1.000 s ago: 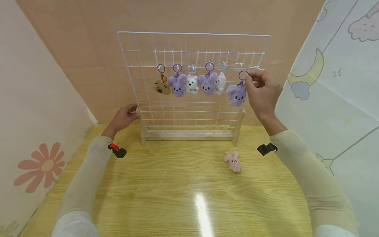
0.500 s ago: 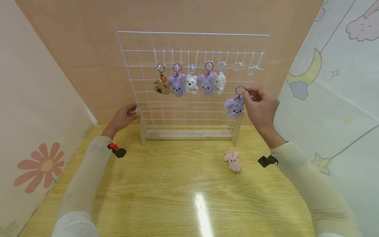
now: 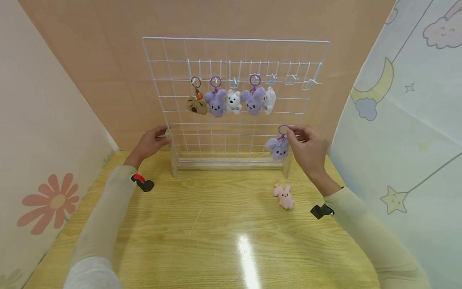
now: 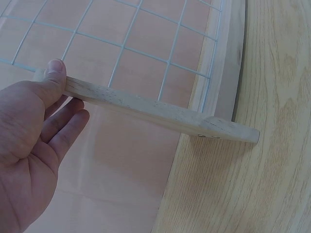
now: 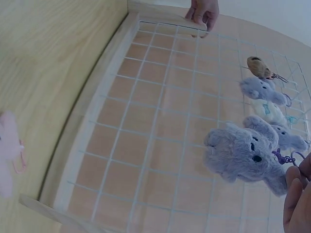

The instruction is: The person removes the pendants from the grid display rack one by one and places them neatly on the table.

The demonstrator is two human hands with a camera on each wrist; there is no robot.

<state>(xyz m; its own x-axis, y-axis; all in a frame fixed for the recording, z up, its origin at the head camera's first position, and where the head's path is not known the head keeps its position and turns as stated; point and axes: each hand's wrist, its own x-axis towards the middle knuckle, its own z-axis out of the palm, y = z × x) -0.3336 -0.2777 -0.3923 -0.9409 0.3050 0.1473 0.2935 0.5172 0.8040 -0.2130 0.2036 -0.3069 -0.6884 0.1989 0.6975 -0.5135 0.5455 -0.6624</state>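
Note:
My right hand (image 3: 308, 148) pinches the purple ring of a plush purple bunny keychain (image 3: 278, 149), which dangles before the lower right of a white wire grid rack (image 3: 231, 124). In the right wrist view the purple bunny (image 5: 240, 151) hangs close to the camera, its ring between thumb and fingers. At the rack's left side my left hand (image 3: 149, 142) grips the top of the wooden side post (image 4: 146, 104), thumb on one face and fingers behind. Several keychains hang from the rack's hooks: a brown one (image 3: 197, 106), purple bunnies (image 3: 216, 104) and white dogs (image 3: 234, 102).
A pink bunny keychain (image 3: 285, 197) lies on the wooden table (image 3: 202, 241), in front of the rack's right foot. Bare hooks (image 3: 291, 79) stick out at the rack's upper right. Patterned sheets (image 3: 408, 100) stand at both sides.
My right hand has come down and a little left from the upper right hooks, carrying the purple bunny keychain. The left hand has stayed on the post.

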